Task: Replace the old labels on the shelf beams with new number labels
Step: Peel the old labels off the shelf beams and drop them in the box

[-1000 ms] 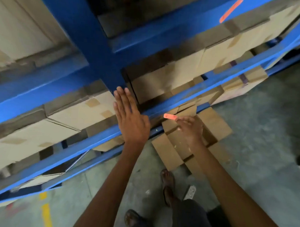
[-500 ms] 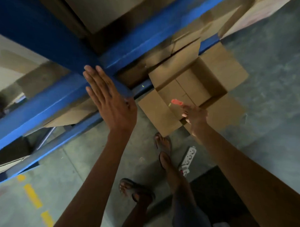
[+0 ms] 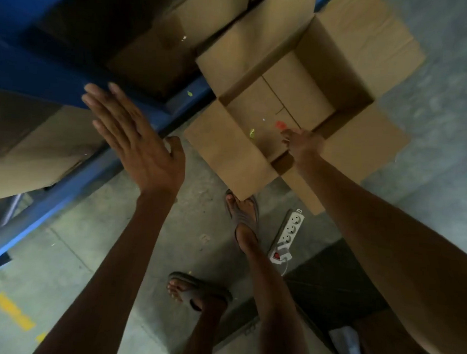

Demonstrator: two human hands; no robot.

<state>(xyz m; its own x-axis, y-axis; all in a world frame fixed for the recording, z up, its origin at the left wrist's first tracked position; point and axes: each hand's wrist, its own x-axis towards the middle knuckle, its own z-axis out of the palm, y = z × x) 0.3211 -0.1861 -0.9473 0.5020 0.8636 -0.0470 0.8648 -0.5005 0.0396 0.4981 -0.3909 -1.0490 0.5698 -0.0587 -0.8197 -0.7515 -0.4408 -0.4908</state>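
My left hand (image 3: pixel 133 136) is flat and open, its fingers spread against the blue shelf beam (image 3: pixel 58 78) at the left. My right hand (image 3: pixel 302 143) reaches down over an open cardboard box (image 3: pixel 228 155) on the floor. A small orange-red label (image 3: pixel 280 124) sits at its fingertips, just above the box's inside; it is blurred and I cannot tell whether the fingers still pinch it. A yellow-green scrap (image 3: pixel 252 133) lies inside the box. A lower blue beam (image 3: pixel 76 176) runs diagonally below my left hand.
Closed cardboard boxes (image 3: pixel 37 154) fill the shelves behind the beams. A white power strip (image 3: pixel 288 234) lies on the concrete floor by my sandalled feet (image 3: pixel 241 211). A dark mat (image 3: pixel 337 283) lies at lower right. Yellow floor marks (image 3: pixel 13 312) show at lower left.
The view has tilted down toward the floor and the open box. My right hand has carried the orange-red label from the beam down over the box. My left hand stays on the beam.
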